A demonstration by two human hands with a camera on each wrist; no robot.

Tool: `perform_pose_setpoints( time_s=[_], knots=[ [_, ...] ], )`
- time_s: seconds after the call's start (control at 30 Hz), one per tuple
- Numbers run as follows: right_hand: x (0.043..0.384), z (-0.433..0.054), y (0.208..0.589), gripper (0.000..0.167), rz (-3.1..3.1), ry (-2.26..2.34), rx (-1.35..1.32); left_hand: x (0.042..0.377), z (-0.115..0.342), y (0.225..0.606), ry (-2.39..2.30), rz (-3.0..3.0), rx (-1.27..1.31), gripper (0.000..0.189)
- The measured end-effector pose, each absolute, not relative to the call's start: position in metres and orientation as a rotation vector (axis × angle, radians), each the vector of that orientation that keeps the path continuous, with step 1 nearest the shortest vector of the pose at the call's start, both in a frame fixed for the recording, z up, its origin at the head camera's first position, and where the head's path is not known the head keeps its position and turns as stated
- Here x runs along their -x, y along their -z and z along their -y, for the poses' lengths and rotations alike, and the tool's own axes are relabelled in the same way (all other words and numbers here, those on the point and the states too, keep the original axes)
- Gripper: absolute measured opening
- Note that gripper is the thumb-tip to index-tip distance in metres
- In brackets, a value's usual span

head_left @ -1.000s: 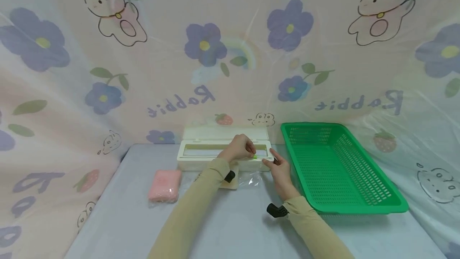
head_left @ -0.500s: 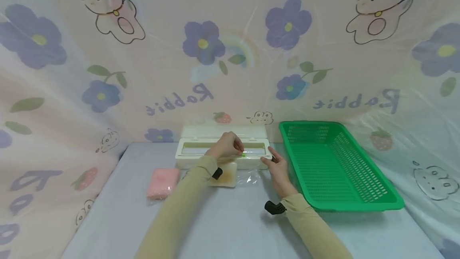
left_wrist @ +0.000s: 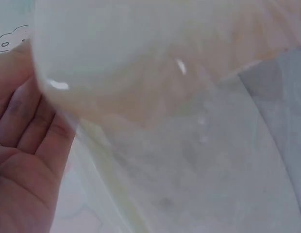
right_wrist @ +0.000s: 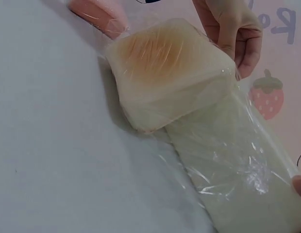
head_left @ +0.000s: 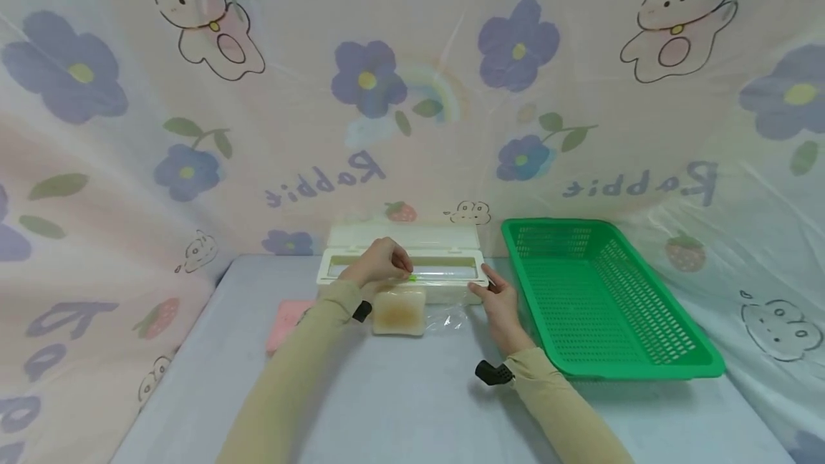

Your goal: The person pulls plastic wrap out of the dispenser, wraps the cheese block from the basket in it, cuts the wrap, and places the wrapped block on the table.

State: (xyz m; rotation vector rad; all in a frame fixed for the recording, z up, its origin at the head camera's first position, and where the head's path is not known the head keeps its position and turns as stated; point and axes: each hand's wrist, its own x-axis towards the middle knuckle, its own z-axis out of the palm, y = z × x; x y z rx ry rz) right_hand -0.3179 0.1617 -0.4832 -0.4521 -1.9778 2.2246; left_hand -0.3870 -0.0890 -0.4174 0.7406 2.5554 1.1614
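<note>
A long white cling film dispenser (head_left: 445,295) stands at the back of the table, its lid (head_left: 412,237) raised and a roll of film (head_left: 445,271) inside. My left hand (head_left: 382,261) pinches the small green slider (head_left: 413,278) on the dispenser's front edge. At the right end, my right hand (head_left: 504,313) grips the dispenser's corner, thumb in front. Clear film (right_wrist: 257,179) hangs down the front and covers a toast-shaped block (head_left: 399,312), white with a browned middle. In the left wrist view my left hand (left_wrist: 29,141) is beside the film-covered block, its fingertips hidden.
A pink film-wrapped block (head_left: 286,321) lies to the left, partly behind my left forearm. The large green plastic basket (head_left: 644,371) occupies the right side of the table. Behind everything hangs a printed curtain (head_left: 438,156).
My left hand has slid leftward along the dispenser's front edge with the green slider, uncovering the toast-shaped block in the head view. The right hand keeps its hold on the right end.
</note>
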Motion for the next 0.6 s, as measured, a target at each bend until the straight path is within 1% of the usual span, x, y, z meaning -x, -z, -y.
perform_pose_setpoints(
  time_s=[0.23, 0.5, 0.6],
  knots=[
    [0.318, -0.159, 0.482, 0.060, 1.949, -2.257, 0.424, 0.386, 0.095, 0.412, -1.167, -2.530, -0.796, 0.011],
    [0.317, -0.165, 0.485, 0.060, 1.948, -2.243, 0.436, 0.388, 0.085, 0.421, -1.226, -2.478, -0.730, 0.014],
    [0.318, -0.164, 0.484, 0.060, 1.950, -2.252, 0.435, 0.388, 0.087, 0.423, -1.213, -2.500, -0.750, 0.013]
  ],
)
